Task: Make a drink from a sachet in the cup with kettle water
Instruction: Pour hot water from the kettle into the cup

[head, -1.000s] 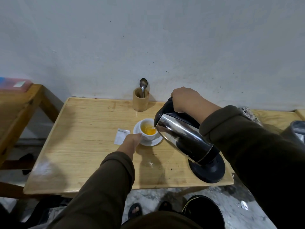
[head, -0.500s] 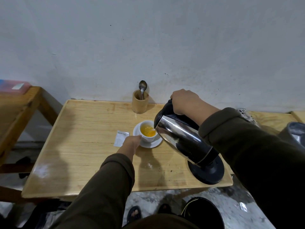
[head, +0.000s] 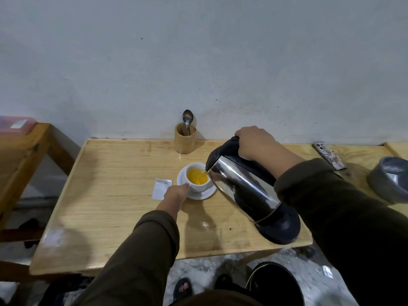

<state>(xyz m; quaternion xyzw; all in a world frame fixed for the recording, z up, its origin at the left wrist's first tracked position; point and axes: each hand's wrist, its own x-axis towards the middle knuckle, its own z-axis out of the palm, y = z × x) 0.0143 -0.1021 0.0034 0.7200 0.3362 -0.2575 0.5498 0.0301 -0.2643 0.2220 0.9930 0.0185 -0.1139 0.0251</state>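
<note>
Right hand point(head: 254, 142) clamped on kettle point(head: 240, 186) handle, spout tipped over cup point(head: 197, 177). Left hand point(head: 175, 193) steadies cup's near side; grip unclear. Sachet point(head: 161, 188) flat just left of left hand.

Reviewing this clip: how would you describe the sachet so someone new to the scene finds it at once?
Start at the light wooden table against the grey wall, then find the white cup of orange liquid on its saucer. The sachet lies flat just left of the saucer, beside the left hand; it is the only small white paper rectangle there.
</note>
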